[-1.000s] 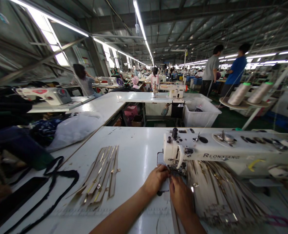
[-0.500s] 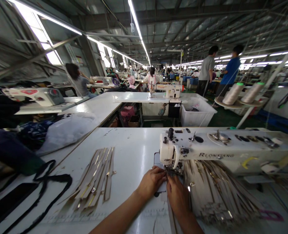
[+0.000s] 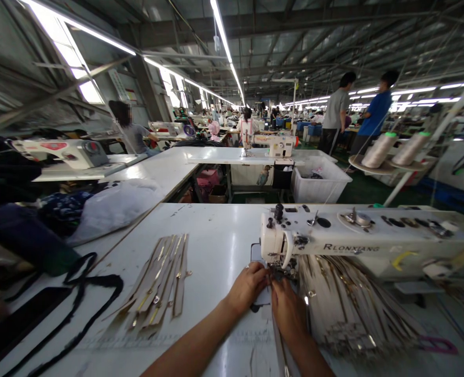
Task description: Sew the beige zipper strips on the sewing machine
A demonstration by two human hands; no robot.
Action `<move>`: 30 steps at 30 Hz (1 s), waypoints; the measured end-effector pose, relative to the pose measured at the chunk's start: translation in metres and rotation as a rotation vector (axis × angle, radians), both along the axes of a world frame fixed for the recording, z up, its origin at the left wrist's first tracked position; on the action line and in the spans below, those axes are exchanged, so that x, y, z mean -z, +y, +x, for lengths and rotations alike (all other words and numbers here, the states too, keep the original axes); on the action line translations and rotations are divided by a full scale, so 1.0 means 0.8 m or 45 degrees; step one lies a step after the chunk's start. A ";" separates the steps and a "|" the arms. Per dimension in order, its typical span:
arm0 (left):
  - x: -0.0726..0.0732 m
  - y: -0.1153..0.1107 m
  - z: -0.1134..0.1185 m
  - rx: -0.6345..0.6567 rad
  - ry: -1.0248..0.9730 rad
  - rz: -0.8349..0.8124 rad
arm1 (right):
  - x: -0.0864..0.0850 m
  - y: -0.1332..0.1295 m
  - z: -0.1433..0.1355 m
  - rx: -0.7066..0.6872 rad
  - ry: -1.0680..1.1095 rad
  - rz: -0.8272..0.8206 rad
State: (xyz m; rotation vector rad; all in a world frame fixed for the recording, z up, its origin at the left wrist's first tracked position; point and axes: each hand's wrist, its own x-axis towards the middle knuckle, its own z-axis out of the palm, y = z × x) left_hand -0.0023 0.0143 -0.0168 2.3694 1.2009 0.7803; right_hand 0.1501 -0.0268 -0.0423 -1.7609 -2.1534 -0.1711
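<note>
My left hand (image 3: 250, 287) and my right hand (image 3: 290, 310) meet just below the needle area of a white sewing machine (image 3: 318, 243). Their fingertips are closed together on the end of a beige zipper (image 3: 281, 352), whose tape trails toward me under my right hand. The pinched end is mostly hidden by my fingers. Several finished-looking zippers (image 3: 159, 280) with gold teeth and pulls lie fanned out left of my hands. Right of my right hand, a thick bundle of zippers (image 3: 350, 309) lies under the machine arm.
Black strips (image 3: 98, 285) and a white bag (image 3: 116, 209) lie at the left. Two thread cones (image 3: 379, 150) stand at the right. Beyond the table (image 3: 212, 230) are a white bin (image 3: 322, 180), another sewing machine (image 3: 281, 145) and several people.
The view has shifted slightly. My hands stay at the needle area, with my left fingers drawn in a little more. At far left, a seated person has lowered an arm.
</note>
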 end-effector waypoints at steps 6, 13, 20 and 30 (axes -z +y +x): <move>-0.009 0.001 0.000 0.173 0.029 0.023 | -0.004 -0.018 0.007 -0.021 0.195 0.019; -0.003 0.001 0.000 0.185 0.021 0.084 | 0.008 -0.048 0.017 -0.085 0.466 0.011; -0.005 0.000 0.000 0.181 0.056 0.127 | 0.013 -0.047 0.013 -0.098 0.280 -0.003; -0.005 -0.004 -0.004 0.235 0.066 0.162 | 0.015 -0.045 0.008 -0.040 0.052 -0.108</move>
